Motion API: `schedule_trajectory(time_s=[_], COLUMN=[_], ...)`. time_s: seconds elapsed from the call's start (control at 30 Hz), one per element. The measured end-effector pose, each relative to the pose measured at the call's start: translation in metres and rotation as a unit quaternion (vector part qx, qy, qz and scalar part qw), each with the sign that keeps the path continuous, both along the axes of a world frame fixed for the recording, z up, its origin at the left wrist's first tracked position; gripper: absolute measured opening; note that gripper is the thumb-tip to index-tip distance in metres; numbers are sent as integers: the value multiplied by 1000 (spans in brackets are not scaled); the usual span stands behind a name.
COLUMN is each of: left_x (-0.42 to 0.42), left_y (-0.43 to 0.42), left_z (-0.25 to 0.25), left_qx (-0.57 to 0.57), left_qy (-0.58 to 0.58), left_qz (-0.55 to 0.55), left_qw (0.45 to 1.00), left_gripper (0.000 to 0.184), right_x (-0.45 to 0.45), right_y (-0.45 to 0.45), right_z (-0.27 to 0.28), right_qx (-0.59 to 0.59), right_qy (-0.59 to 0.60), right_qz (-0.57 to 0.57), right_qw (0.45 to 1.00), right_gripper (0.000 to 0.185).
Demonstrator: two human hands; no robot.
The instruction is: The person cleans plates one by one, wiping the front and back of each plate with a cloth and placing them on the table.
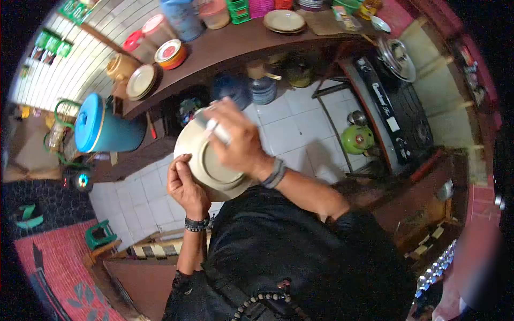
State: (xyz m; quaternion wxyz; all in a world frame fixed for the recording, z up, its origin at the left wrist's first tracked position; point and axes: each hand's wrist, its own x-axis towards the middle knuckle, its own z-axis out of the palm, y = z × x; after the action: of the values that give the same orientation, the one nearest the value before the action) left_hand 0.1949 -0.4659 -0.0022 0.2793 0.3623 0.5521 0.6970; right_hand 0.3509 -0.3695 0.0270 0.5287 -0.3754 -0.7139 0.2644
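A cream plate (197,159) is held up in front of my chest, tilted, with its underside and foot ring facing me. My left hand (187,187) pinches its lower left rim between thumb and fingers. Over the plate's upper right part, my right hand (236,140) is closed around a whitish, cloth-like piece (218,131) and presses close to the surface. This hand is slightly blurred, and its exact contact with the plate cannot be made out.
A brown counter (219,51) curves across the back, bearing stacked plates (284,21), another plate stack (141,81) and plastic containers. At left stands a blue lidded bucket (110,125). A gas stove (393,107) sits right, with a green gas cylinder (357,140) below.
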Motion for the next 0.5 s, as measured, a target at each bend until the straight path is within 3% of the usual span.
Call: schedule_trajectory(time_s=[0.03, 0.17, 0.27, 0.3, 0.37, 0.43, 0.5], left_x=[0, -4, -3, 1, 2, -9, -15], left_y=[2, -4, -14, -17, -19, -19, -25], left_z=[-3, -5, -16, -16, -21, -33, -32], left_qx=[3, 14, 9, 8, -6, -35, -38], left_qy=[23, -52, -6, 37, 36, -26, -29], left_qz=[1, -32, -39, -40, -51, -57, -101], left_qw=[1000, 998, 999, 998, 998, 997, 994], left_gripper=[25, 25, 25, 25, 25, 25, 25], right_x=[-5, -7, -2, 0, -4, -10, -4], right_y=[-15, -50, -13, -5, -12, -41, -52], right_z=[7, -3, -26, -23, -19, -6, 1], right_qx=[70, 135, 53, -71, -64, 79, 107], right_qy=[-39, -42, 14, 29, 13, 31, 12], right_qz=[-16, 84, 4, 10, 42, 53, 74], right_qw=[997, 986, 999, 997, 997, 995, 991], right_gripper=[46, 46, 41, 38, 37, 37, 39])
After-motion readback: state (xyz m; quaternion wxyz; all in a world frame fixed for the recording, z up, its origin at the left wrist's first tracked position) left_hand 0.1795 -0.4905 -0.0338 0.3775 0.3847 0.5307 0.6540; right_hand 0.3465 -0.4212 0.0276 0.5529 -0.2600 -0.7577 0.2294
